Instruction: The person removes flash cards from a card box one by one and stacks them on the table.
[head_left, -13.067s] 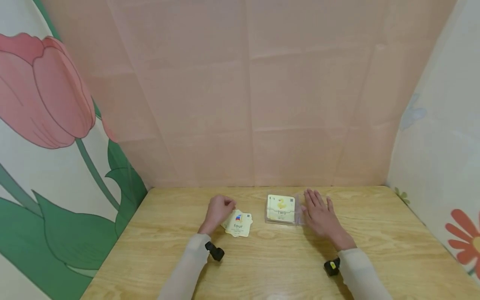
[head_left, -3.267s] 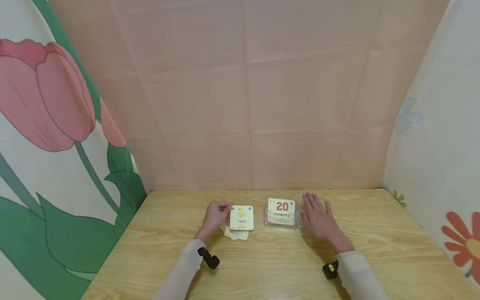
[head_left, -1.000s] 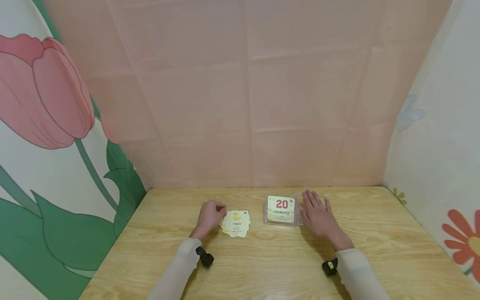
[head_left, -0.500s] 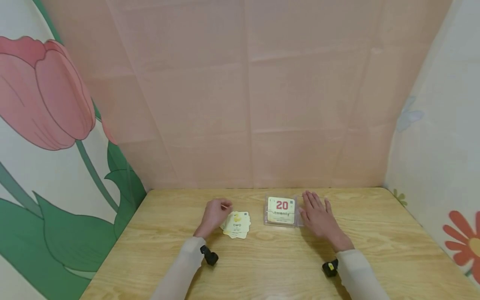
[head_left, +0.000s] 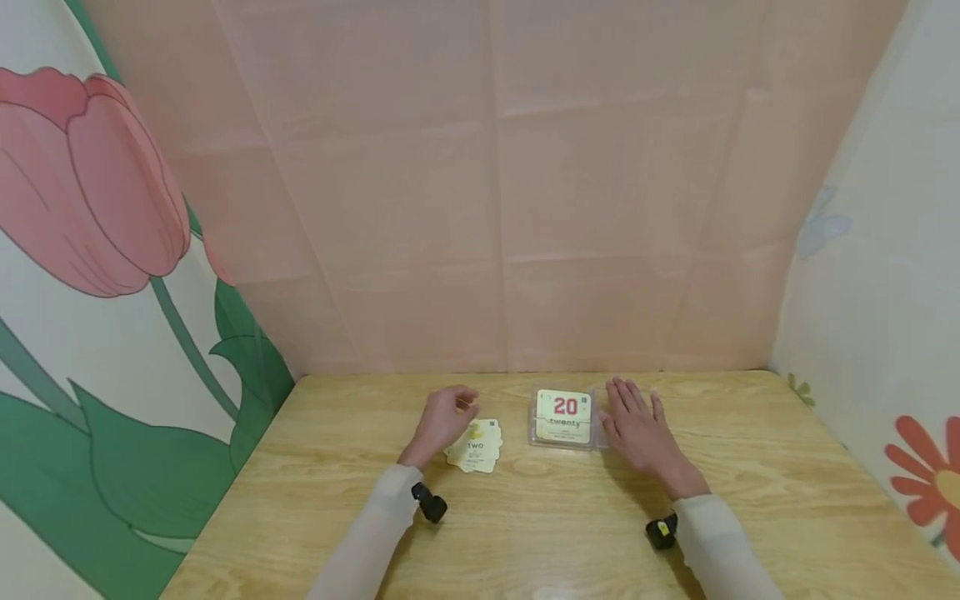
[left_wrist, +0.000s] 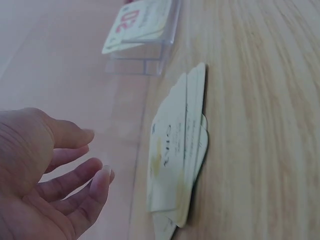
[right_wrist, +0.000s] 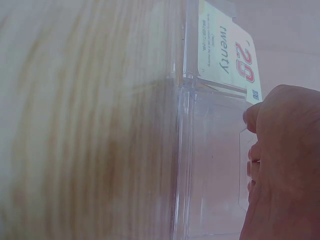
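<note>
My left hand [head_left: 444, 423] hovers just above and left of a loose pile of flash cards [head_left: 480, 454], whose top card reads "two". In the left wrist view its fingers [left_wrist: 75, 175] are loosely curved with nothing between them, apart from the fanned card pile [left_wrist: 172, 150]. To the right stands a clear plastic box [head_left: 562, 446] holding cards, topped by a red "20 / twenty" card [head_left: 564, 412]. My right hand [head_left: 643, 435] rests with fingers extended on the box's hinged-out clear lid [right_wrist: 215, 150], beside the twenty card [right_wrist: 225, 55].
The wooden table [head_left: 525, 533] runs back to a pink cloth backdrop [head_left: 405, 208]. Printed flower panels [head_left: 127, 192] stand at the left and right sides. Each wrist carries a small black camera [head_left: 430, 503].
Across the earlier frames, the "two" card went from the box to the pile, covering "four"; "twenty" now tops the box. Lately my left hand has moved right and away from me. The right hand stays put.
</note>
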